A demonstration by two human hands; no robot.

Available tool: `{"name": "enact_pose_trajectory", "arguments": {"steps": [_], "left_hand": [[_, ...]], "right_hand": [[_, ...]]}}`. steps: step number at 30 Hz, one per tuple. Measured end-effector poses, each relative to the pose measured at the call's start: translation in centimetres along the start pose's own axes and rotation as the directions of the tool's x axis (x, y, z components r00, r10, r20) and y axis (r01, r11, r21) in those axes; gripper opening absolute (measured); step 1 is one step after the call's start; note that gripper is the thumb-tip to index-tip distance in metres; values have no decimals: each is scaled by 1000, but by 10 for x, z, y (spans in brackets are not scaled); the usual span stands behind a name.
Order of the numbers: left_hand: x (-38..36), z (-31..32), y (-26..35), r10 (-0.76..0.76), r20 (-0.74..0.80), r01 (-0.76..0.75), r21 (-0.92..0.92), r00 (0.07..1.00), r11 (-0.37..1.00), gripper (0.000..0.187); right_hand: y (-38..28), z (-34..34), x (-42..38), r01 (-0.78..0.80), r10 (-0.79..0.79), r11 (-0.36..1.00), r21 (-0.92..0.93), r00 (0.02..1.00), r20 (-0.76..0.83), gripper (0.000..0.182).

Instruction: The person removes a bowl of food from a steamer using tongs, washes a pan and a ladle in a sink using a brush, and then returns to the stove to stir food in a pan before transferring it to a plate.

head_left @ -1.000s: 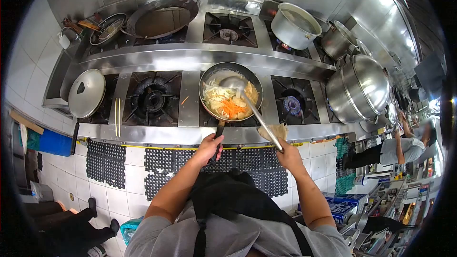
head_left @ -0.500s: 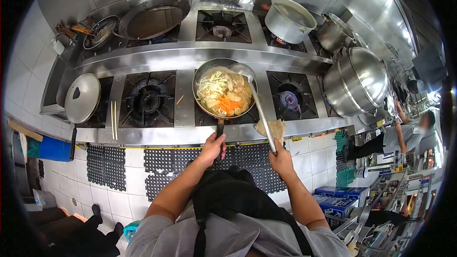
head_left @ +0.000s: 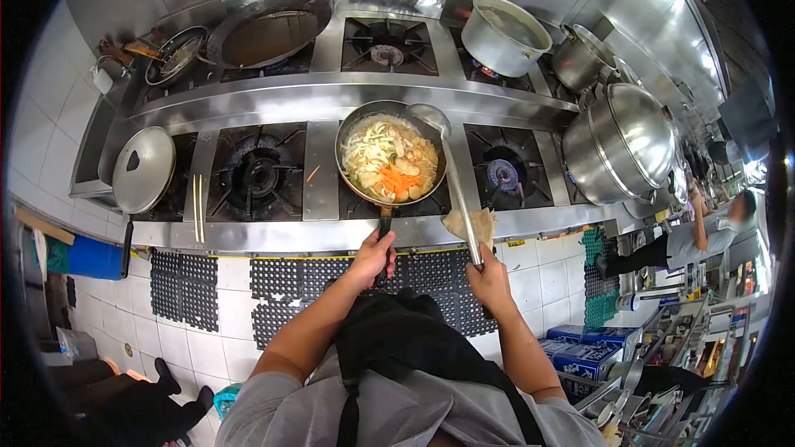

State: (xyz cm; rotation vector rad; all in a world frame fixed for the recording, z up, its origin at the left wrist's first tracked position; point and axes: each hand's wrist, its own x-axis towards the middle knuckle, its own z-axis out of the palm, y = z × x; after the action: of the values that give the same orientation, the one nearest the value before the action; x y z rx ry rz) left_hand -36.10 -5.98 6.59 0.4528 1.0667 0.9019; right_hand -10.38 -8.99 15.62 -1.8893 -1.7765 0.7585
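Observation:
My left hand (head_left: 372,259) is closed around the handle of a frying pan (head_left: 342,170), which sits over a front burner. Inside it is food (head_left: 387,157): pale shredded vegetables, orange carrot strips and chunks in a brownish sauce. A long-handled metal ladle (head_left: 460,199) is gripped near its handle end by my right hand (head_left: 489,281). Its bowl overlaps the pan's upper right rim in this view. A tan folded cloth (head_left: 474,223) lies on the stove's front edge, partly behind the ladle handle.
A lit burner (head_left: 503,174) stands right of the pan, with a large steamer pot (head_left: 617,145) beyond. Chopsticks (head_left: 198,209) and a lidded pan (head_left: 143,172) are at left. Behind are a wok (head_left: 273,33) and a water-filled pot (head_left: 507,37). Another person (head_left: 700,236) is at far right.
The ladle's bowl has shifted slightly up and right, toward the pan's rim, and my right hand has moved a little. The pan stays in place.

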Motion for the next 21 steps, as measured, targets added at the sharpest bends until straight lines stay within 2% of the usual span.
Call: {"name": "enact_pose_trajectory", "arguments": {"steps": [1,2,3,6,7,9,10,12,18,21], "left_hand": [[-1,-2,2,-21,18,21,-8,1000,1000,23],[-1,-4,3,-19,11,19,-12,1000,1000,23],[-1,-7,5,-28,26,28,-12,999,1000,23],[-4,-15,13,-47,58,48,-16,997,999,23],[-6,-18,15,-60,78,61,-19,995,998,23],[-5,-25,20,-61,84,60,12,995,998,23],[-5,-28,22,-64,93,60,43,994,997,24],[-4,-35,25,-64,103,62,28,993,998,23],[-4,-49,31,-56,110,54,24,992,998,24],[-4,-49,31,-56,127,48,66,990,997,25]], "right_hand": [[-2,-3,1,-2,0,998,58,1000,26,50],[13,2,6,86,-86,996,9,996,-5,51],[8,-2,8,91,-92,996,9,996,1,51],[-6,-10,21,106,-92,976,-192,992,83,53],[-2,-6,26,108,-93,976,-190,992,86,53],[17,6,43,267,-249,904,-333,964,96,60],[24,7,51,271,-252,903,-332,963,100,60],[37,1,66,350,-297,731,-586,936,188,64],[33,-57,71,345,-287,616,-708,936,206,68],[35,-54,74,352,-324,650,-673,930,174,69]]}}
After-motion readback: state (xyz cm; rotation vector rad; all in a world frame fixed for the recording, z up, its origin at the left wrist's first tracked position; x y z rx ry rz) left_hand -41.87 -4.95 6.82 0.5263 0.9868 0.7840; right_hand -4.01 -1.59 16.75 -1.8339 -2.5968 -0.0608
